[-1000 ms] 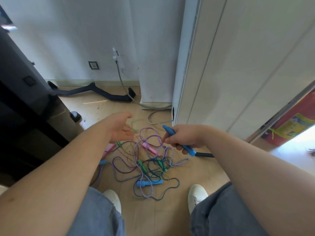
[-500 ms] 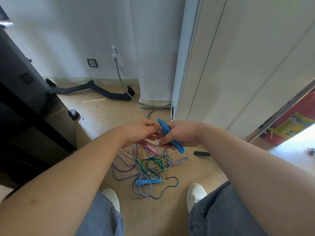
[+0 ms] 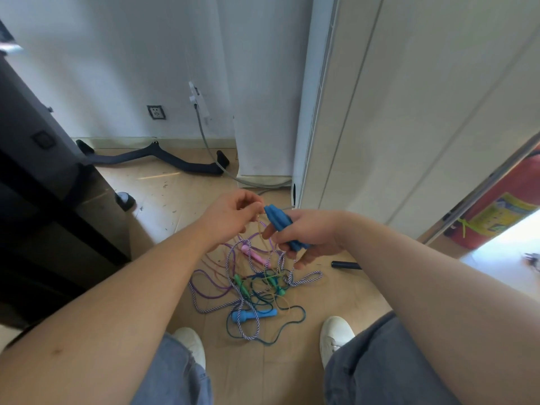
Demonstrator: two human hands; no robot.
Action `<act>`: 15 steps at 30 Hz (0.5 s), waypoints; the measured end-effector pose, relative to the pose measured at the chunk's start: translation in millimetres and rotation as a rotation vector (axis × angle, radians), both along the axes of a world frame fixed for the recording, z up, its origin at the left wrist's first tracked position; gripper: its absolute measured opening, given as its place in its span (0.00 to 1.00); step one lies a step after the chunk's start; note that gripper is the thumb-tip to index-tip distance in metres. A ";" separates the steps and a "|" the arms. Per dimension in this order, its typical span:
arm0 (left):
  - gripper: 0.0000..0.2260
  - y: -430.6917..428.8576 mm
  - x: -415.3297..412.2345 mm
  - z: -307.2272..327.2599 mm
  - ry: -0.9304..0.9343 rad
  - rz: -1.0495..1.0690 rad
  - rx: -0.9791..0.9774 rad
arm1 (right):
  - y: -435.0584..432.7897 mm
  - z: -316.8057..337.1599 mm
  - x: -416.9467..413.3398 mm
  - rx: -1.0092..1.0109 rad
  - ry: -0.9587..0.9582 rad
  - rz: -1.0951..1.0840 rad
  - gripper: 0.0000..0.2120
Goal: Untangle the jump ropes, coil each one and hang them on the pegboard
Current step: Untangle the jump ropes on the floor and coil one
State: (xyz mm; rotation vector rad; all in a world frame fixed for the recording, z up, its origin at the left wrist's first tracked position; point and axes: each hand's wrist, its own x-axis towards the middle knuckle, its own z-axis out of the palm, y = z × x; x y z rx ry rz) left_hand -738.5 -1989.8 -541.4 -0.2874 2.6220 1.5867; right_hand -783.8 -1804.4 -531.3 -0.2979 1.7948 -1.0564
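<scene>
A tangle of jump ropes (image 3: 251, 290) lies on the wooden floor between my feet: purple, striped white-and-purple, dark teal and thin yellow cords, with pink handles (image 3: 253, 254), green handles (image 3: 241, 284) and a light blue handle (image 3: 248, 315). My right hand (image 3: 306, 233) grips a pair of blue handles (image 3: 281, 225) held together above the pile. My left hand (image 3: 233, 219) pinches a thin yellowish cord (image 3: 260, 229) close to the top of those blue handles; the cord hangs down into the tangle.
A black handle (image 3: 346, 265) lies on the floor to the right of the pile. White cabinet panels (image 3: 409, 112) rise on the right, dark furniture (image 3: 43, 200) on the left. A black bar (image 3: 152, 157) and a grey cable (image 3: 216, 162) lie by the wall. My white shoes (image 3: 336, 331) flank the ropes.
My left hand has come up from the pile to the blue handles and taken the thin cord. My right hand has raised the blue handles slightly.
</scene>
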 end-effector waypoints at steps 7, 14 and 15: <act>0.15 3.4 1.7 0.0 0.053 -0.121 -0.146 | -9.0 4.9 3.1 0.001 0.046 0.068 0.03; 0.12 7.2 2.6 1.2 0.034 -0.019 0.047 | -9.4 7.4 4.2 -0.106 0.056 -0.023 0.08; 0.12 6.0 0.9 0.4 0.027 0.000 0.048 | -8.3 7.0 4.2 -0.126 0.070 -0.035 0.10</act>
